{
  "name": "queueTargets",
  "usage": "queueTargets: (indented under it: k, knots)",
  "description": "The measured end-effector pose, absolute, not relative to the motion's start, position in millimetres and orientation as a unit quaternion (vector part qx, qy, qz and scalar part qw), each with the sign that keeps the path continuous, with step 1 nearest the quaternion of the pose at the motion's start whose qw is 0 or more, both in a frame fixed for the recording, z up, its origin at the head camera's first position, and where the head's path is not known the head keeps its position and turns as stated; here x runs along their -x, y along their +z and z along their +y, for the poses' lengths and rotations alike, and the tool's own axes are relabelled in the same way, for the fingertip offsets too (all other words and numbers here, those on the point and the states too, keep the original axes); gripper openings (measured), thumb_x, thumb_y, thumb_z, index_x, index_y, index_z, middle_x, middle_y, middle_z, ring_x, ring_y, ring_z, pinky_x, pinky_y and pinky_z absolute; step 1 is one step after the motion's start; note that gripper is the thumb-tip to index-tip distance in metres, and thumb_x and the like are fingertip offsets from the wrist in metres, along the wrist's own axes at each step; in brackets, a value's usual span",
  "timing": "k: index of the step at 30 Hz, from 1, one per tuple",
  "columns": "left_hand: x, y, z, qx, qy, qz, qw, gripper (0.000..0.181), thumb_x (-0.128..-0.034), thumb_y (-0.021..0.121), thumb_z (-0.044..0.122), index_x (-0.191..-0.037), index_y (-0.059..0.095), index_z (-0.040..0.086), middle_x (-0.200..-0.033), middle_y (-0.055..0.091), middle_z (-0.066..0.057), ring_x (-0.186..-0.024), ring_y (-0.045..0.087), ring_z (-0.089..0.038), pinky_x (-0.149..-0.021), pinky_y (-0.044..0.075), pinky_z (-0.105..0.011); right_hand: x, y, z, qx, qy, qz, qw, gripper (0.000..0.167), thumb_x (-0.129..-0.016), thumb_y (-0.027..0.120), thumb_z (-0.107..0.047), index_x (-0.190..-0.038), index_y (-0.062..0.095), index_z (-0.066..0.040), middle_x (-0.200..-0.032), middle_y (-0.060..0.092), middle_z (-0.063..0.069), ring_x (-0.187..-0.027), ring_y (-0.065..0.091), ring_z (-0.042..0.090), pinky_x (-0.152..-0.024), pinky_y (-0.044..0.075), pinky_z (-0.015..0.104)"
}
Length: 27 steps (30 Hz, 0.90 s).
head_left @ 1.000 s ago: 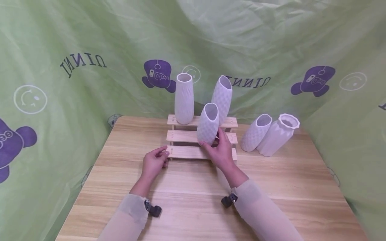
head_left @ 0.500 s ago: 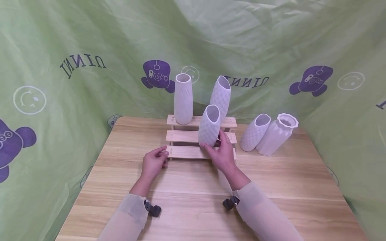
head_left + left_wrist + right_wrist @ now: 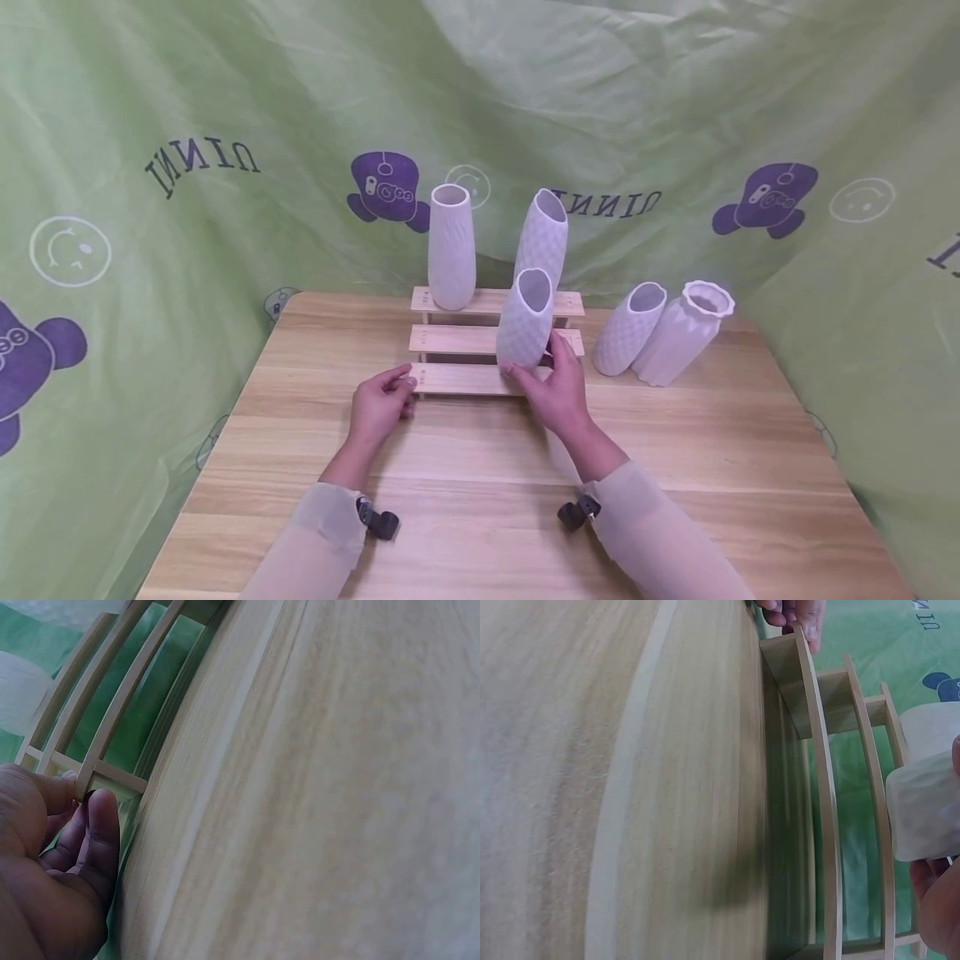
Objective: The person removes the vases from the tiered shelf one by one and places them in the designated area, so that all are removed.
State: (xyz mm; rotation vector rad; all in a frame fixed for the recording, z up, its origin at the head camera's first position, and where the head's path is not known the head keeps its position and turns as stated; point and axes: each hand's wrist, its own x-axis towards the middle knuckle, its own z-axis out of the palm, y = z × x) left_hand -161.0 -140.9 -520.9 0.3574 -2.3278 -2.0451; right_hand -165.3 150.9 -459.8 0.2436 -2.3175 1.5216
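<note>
A three-tier wooden display stand (image 3: 465,379) stands on the table. My left hand (image 3: 380,406) pinches the left end of its lowest board between thumb and fingers, as the left wrist view shows. My right hand (image 3: 557,387) grips a white vase (image 3: 524,321) with a diamond texture and slanted mouth, low on its body. This vase is upright at the middle tier; in the right wrist view its base (image 3: 922,817) lies close against the middle board, and I cannot tell whether it bears on it. On the top tier are a tall white vase (image 3: 452,250) at left and a diamond-textured vase (image 3: 543,233) at right, partly hidden.
Right of the stand, a slant-mouthed white vase (image 3: 628,329) and a pleated vase with a scalloped rim (image 3: 684,333) lean close together on the wooden table (image 3: 480,533). A green printed cloth (image 3: 300,100) hangs behind and at both sides.
My right hand has brought the held vase slightly down and to the right along the stand. The left hand keeps its hold. The head view has shifted a little.
</note>
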Motion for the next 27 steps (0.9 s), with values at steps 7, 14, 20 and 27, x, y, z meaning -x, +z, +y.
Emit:
queueTargets:
  k: [7,14,20,27]
  knots:
    - [161,-521,-141,-0.118,-0.655,-0.746,0.006,0.035,-0.0951,0.076,0.009,-0.13,0.071,0.005,-0.101,0.074,-0.015,-0.068,0.07,-0.02,-0.061,0.067,-0.035,157,-463,157,-0.08,0.547,-0.812,0.185,0.078,-0.078,0.093,-0.015,-0.144,0.053,-0.004,-0.126,0.062,0.012,-0.112,0.066,0.027,-0.101,0.058,0.039]
    - [162,-523,-142,-0.117,-0.658,-0.744,0.005,0.035,-0.0952,0.076,0.01,-0.13,0.071,0.004,-0.099,0.075,-0.015,-0.069,0.07,-0.019,-0.061,0.067,-0.034,148,-472,167,-0.05,0.546,-0.814,0.19,0.08,-0.077,0.094,-0.014,-0.144,0.052,-0.003,-0.13,0.06,0.015,-0.118,0.064,0.033,-0.106,0.057,0.047]
    - [162,-522,-143,-0.119,-0.656,-0.746,0.007,0.036,-0.095,0.076,0.009,-0.13,0.071,0.005,-0.103,0.074,-0.015,-0.071,0.071,-0.021,-0.062,0.068,-0.035,144,-478,178,-0.021,0.542,-0.818,0.188,0.078,-0.078,0.094,-0.015,-0.142,0.052,-0.001,-0.13,0.059,0.018,-0.119,0.062,0.036,-0.105,0.057,0.052]
    - [162,-521,-142,-0.12,-0.651,-0.75,0.002,0.036,-0.0954,0.076,0.011,-0.131,0.07,0.005,-0.103,0.074,-0.015,-0.071,0.071,-0.021,-0.062,0.068,-0.034,142,-481,189,-0.004,0.537,-0.821,0.193,0.081,-0.076,0.095,-0.015,-0.143,0.052,-0.002,-0.132,0.061,0.018,-0.118,0.063,0.037,-0.105,0.057,0.051]
